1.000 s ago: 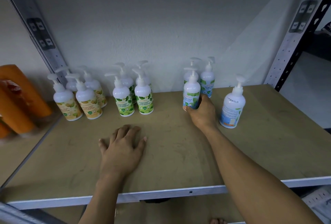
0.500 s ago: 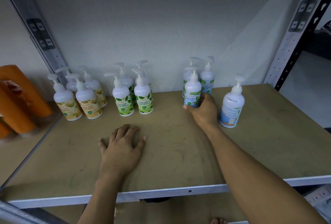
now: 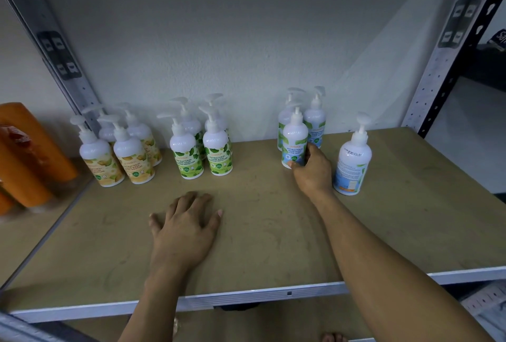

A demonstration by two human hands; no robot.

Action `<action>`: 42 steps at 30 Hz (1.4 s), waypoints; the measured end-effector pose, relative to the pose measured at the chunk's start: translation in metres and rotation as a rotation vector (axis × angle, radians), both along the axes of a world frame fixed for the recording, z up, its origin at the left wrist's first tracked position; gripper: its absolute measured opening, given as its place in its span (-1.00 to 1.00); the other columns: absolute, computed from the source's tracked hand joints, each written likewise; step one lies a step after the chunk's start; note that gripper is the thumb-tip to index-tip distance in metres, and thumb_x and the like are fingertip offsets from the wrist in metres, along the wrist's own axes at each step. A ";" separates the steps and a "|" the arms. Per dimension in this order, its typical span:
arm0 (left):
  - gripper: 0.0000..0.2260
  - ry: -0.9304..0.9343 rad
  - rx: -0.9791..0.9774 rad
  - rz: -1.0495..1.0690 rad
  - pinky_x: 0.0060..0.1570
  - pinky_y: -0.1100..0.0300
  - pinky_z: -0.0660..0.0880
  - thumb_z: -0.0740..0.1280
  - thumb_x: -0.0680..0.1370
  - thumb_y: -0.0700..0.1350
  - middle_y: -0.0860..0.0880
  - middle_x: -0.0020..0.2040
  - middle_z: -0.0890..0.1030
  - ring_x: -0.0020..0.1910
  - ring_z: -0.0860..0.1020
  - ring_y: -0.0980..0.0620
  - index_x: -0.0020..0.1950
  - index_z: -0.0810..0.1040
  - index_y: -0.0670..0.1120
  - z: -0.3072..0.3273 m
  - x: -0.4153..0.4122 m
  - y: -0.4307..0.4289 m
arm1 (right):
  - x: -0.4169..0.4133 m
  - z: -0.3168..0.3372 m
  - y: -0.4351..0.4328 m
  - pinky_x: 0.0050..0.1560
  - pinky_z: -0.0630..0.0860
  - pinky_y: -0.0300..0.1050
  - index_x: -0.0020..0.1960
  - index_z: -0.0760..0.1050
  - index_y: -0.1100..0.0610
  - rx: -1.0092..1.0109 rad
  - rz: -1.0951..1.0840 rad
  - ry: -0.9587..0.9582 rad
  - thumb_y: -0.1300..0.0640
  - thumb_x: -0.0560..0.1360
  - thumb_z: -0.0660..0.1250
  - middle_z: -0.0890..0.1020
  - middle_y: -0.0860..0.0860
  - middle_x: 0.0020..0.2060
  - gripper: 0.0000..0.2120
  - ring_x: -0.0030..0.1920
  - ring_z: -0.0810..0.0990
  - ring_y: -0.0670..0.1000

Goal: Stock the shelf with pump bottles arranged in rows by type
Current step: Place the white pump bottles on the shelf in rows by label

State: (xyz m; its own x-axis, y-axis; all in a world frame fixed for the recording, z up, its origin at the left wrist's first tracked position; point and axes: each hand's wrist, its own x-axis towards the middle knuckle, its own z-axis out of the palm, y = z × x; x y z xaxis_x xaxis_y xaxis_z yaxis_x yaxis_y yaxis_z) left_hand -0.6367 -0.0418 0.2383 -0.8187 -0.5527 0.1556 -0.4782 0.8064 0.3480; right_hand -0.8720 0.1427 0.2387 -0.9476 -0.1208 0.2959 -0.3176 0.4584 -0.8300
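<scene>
**While the left hand [image 3: 186,226] rests, a mint bottle [image 3: 295,139] is held**

The mint bottle is stood upright on the shelf [image 3: 273,237], just in front of two more mint bottles [image 3: 315,122], and is gripped low by the right hand's [image 3: 312,172] curled fingers. The left hand is laid flat, fingers spread, nothing held.

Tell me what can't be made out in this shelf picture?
Head view:
Lone bottle on the right: its back faces us, print too small, type unclear.
Rear mint bottle: label hidden by the front mint bottle that the right hand grips.
Orange bottles: blurred, cut off by the left edge.
</scene>
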 end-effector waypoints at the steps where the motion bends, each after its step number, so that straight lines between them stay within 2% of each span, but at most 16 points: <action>1: -0.51 -0.001 0.002 -0.001 0.46 -0.37 0.05 0.06 0.57 0.38 0.20 0.51 0.29 0.53 0.20 0.08 0.45 0.34 0.25 0.000 0.000 0.000 | 0.000 0.000 0.000 0.14 0.51 -0.10 0.19 0.52 0.14 0.003 0.001 -0.001 0.19 0.44 0.48 0.66 0.06 0.14 -0.66 0.16 0.61 0.07; 9: -0.50 -0.003 0.001 -0.004 0.47 -0.36 0.03 0.05 0.57 0.38 0.20 0.51 0.29 0.53 0.19 0.08 0.45 0.34 0.25 0.001 0.000 0.000 | -0.005 -0.004 -0.001 0.21 0.54 0.00 0.20 0.51 0.13 0.006 0.009 -0.012 0.19 0.46 0.46 0.66 0.06 0.16 -0.67 0.18 0.62 0.09; 21: -0.51 0.013 0.001 -0.005 0.47 -0.35 0.04 0.06 0.57 0.38 0.20 0.50 0.29 0.52 0.20 0.08 0.45 0.35 0.25 0.000 0.000 0.000 | -0.005 -0.003 0.000 0.26 0.50 -0.03 0.35 0.43 0.13 0.042 0.021 -0.040 0.23 0.52 0.39 0.62 0.06 0.25 -0.59 0.27 0.57 0.12; 25: -0.52 0.008 0.001 0.001 0.46 -0.37 0.04 0.08 0.58 0.36 0.18 0.50 0.31 0.53 0.20 0.07 0.44 0.37 0.23 0.000 -0.001 0.001 | 0.013 0.000 0.009 0.20 0.51 -0.05 0.38 0.42 0.13 0.047 0.031 0.027 0.22 0.48 0.40 0.62 0.06 0.22 -0.52 0.22 0.58 0.10; 29: -0.55 0.052 0.031 -0.030 0.44 -0.35 0.10 0.15 0.58 0.29 0.12 0.51 0.34 0.51 0.24 -0.02 0.44 0.39 0.19 0.002 -0.012 0.014 | 0.044 0.000 0.037 0.29 0.46 -0.07 0.40 0.45 0.13 0.041 0.122 0.071 0.20 0.47 0.46 0.59 0.01 0.26 -0.48 0.24 0.55 0.02; 32: -0.53 0.080 0.049 -0.114 0.43 -0.32 0.15 0.18 0.59 0.26 0.09 0.53 0.32 0.50 0.29 -0.01 0.47 0.37 0.17 0.003 -0.027 0.036 | 0.066 0.003 0.068 0.16 0.57 -0.03 0.24 0.59 0.14 0.007 0.152 0.075 0.28 0.48 0.44 0.67 0.00 0.06 -0.67 0.02 0.64 -0.05; 34: -0.53 0.075 0.047 -0.169 0.43 -0.32 0.14 0.19 0.59 0.26 0.09 0.54 0.31 0.51 0.28 0.01 0.49 0.36 0.17 0.002 -0.036 0.049 | 0.078 0.006 0.085 0.01 0.58 -0.18 0.08 0.65 0.09 0.026 0.130 0.118 0.28 0.47 0.44 0.69 -0.09 -0.16 -0.79 -0.18 0.63 -0.15; 35: -0.52 0.064 0.043 -0.189 0.44 -0.33 0.12 0.18 0.59 0.26 0.09 0.55 0.29 0.53 0.26 0.03 0.50 0.34 0.18 0.001 -0.040 0.054 | 0.082 0.008 0.093 -0.07 0.56 -0.23 0.01 0.66 0.06 0.044 0.092 0.150 0.26 0.46 0.46 0.66 -0.13 -0.25 -0.83 -0.25 0.61 -0.16; 37: -0.51 0.045 0.041 -0.201 0.46 -0.37 0.06 0.15 0.60 0.28 0.10 0.57 0.25 0.56 0.19 0.05 0.51 0.31 0.19 0.001 -0.047 0.061 | 0.083 0.013 0.105 -0.14 0.52 -0.17 -0.02 0.61 0.07 0.037 -0.034 0.180 0.20 0.43 0.50 0.61 -0.10 -0.31 -0.84 -0.31 0.57 -0.09; 39: -0.48 0.029 0.038 -0.179 0.47 -0.39 -0.02 0.12 0.59 0.32 0.12 0.59 0.22 0.59 0.14 0.07 0.53 0.29 0.19 0.001 -0.051 0.063 | 0.077 0.018 0.113 -0.13 0.51 -0.11 0.04 0.53 0.12 -0.001 -0.154 0.166 0.13 0.40 0.55 0.61 0.01 -0.22 -0.72 -0.23 0.59 0.02; 42: -0.45 -0.015 0.025 -0.146 0.48 -0.38 -0.07 0.08 0.59 0.36 0.14 0.60 0.19 0.60 0.09 0.08 0.54 0.28 0.20 0.001 -0.055 0.064 | 0.059 0.016 0.120 0.02 0.49 -0.06 0.16 0.45 0.20 0.022 -0.199 0.087 0.04 0.35 0.60 0.55 0.10 0.05 -0.48 0.05 0.55 0.11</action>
